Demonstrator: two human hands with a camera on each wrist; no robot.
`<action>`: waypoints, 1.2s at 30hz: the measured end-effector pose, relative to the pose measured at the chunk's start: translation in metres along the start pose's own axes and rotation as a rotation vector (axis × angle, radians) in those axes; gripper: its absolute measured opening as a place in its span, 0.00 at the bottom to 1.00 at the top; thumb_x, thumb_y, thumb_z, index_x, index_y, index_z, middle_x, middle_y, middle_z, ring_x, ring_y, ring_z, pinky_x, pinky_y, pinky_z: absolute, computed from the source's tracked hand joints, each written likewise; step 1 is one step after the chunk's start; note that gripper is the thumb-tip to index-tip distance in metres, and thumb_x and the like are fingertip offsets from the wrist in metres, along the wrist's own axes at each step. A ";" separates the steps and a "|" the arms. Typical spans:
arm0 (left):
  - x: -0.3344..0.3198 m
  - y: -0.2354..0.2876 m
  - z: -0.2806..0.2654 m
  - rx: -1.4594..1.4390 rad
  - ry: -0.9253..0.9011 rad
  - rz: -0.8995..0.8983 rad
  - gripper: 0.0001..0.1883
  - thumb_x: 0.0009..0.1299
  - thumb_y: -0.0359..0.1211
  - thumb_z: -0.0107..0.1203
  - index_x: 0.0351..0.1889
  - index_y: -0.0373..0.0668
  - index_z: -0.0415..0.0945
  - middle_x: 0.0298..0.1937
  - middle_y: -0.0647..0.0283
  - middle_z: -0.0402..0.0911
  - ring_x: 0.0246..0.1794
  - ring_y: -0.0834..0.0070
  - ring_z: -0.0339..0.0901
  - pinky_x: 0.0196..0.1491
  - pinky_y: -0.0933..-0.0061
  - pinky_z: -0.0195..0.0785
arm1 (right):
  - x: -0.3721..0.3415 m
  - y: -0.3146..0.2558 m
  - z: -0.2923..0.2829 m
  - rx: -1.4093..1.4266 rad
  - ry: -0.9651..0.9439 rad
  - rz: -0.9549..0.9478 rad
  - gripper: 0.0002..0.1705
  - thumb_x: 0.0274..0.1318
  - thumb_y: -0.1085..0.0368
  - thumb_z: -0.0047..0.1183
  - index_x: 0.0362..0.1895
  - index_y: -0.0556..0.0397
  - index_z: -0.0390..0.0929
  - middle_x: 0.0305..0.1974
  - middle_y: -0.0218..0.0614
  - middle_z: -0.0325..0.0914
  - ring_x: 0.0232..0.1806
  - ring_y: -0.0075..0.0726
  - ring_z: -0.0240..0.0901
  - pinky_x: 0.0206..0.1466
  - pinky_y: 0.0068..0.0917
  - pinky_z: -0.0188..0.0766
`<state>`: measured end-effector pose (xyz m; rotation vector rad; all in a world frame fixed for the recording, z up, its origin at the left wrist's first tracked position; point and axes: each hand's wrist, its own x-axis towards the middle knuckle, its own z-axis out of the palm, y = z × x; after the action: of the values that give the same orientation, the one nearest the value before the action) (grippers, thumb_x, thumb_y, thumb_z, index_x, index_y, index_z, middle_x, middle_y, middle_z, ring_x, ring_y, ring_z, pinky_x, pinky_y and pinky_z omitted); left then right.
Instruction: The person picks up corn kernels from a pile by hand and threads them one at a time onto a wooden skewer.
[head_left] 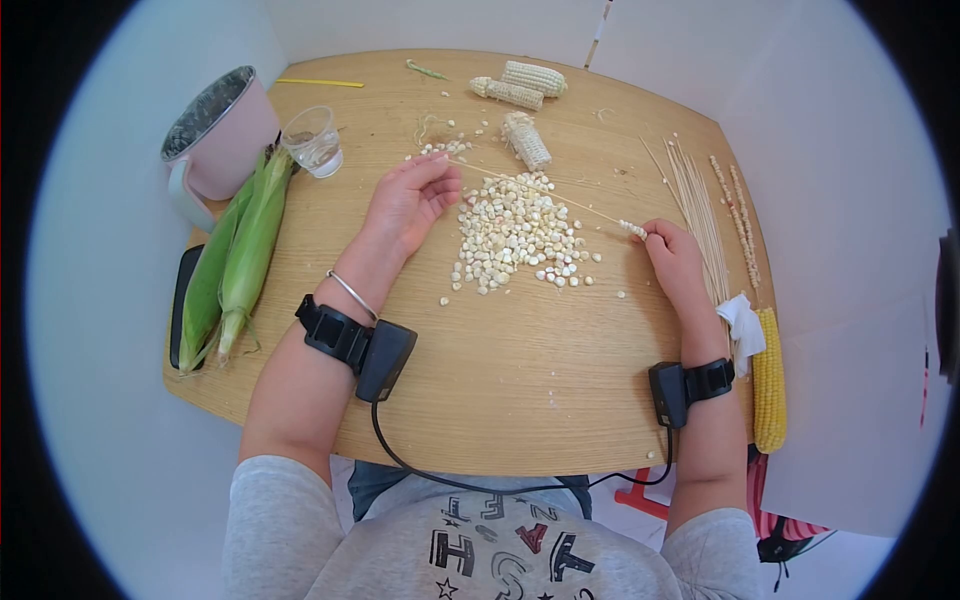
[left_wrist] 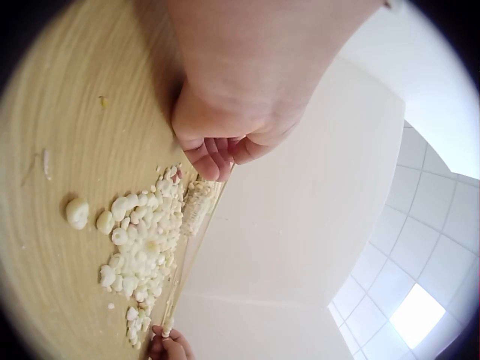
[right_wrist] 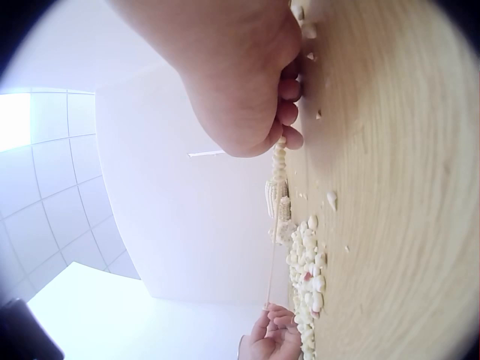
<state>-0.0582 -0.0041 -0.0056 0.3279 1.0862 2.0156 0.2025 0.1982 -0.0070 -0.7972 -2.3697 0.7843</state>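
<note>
A thin wooden skewer (head_left: 545,191) stretches between both hands above a pile of loose white corn kernels (head_left: 515,235). My left hand (head_left: 412,200) pinches its far-left end between thumb and fingertip. At the other end, my right hand (head_left: 677,262) pinches the skewer beside a short row of threaded kernels (head_left: 631,229). In the right wrist view these threaded kernels (right_wrist: 279,161) sit stacked right at the thumb and fingertip. The left wrist view shows the left fingers (left_wrist: 214,159) curled in at the skewer, with the kernel pile (left_wrist: 146,240) beyond.
Partly stripped white cobs (head_left: 525,140) lie behind the pile. To the left are a pink pot (head_left: 225,130), a clear cup (head_left: 315,145) and green-husked corn (head_left: 255,245). Bare skewers (head_left: 700,205), kernel-filled skewers (head_left: 742,215), a white tissue (head_left: 742,325) and a yellow cob (head_left: 769,385) line the right side.
</note>
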 end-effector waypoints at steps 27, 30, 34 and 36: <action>-0.047 -0.023 0.058 0.404 -0.344 -0.131 0.12 0.61 0.28 0.54 0.41 0.33 0.73 0.31 0.59 0.78 0.26 0.79 0.75 0.30 0.82 0.70 | -0.021 -0.065 0.009 0.289 -0.331 -0.134 0.10 0.54 0.67 0.45 0.37 0.60 0.73 0.22 0.33 0.70 0.24 0.23 0.62 0.27 0.22 0.60; -0.049 -0.024 0.059 0.444 -0.385 -0.117 0.12 0.61 0.28 0.55 0.41 0.34 0.73 0.31 0.60 0.78 0.26 0.80 0.74 0.30 0.82 0.69 | -0.022 -0.067 0.009 0.311 -0.370 -0.145 0.10 0.55 0.67 0.44 0.37 0.59 0.73 0.22 0.32 0.69 0.24 0.23 0.62 0.27 0.21 0.60; -0.051 -0.029 0.060 0.469 -0.450 -0.101 0.11 0.61 0.28 0.55 0.41 0.34 0.73 0.30 0.61 0.78 0.27 0.80 0.74 0.30 0.82 0.69 | -0.022 -0.066 0.009 0.315 -0.420 -0.121 0.10 0.55 0.66 0.44 0.37 0.58 0.74 0.21 0.31 0.69 0.24 0.22 0.61 0.28 0.21 0.59; -0.051 -0.029 0.060 0.451 -0.453 -0.105 0.11 0.61 0.28 0.55 0.41 0.35 0.74 0.30 0.61 0.78 0.26 0.80 0.74 0.30 0.82 0.69 | -0.023 -0.063 0.012 0.333 -0.417 -0.118 0.10 0.56 0.66 0.44 0.37 0.58 0.74 0.21 0.31 0.69 0.24 0.22 0.61 0.28 0.21 0.59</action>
<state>0.0235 0.0015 0.0143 0.8933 1.2180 1.4851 0.1878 0.1372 0.0197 -0.3777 -2.5058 1.3564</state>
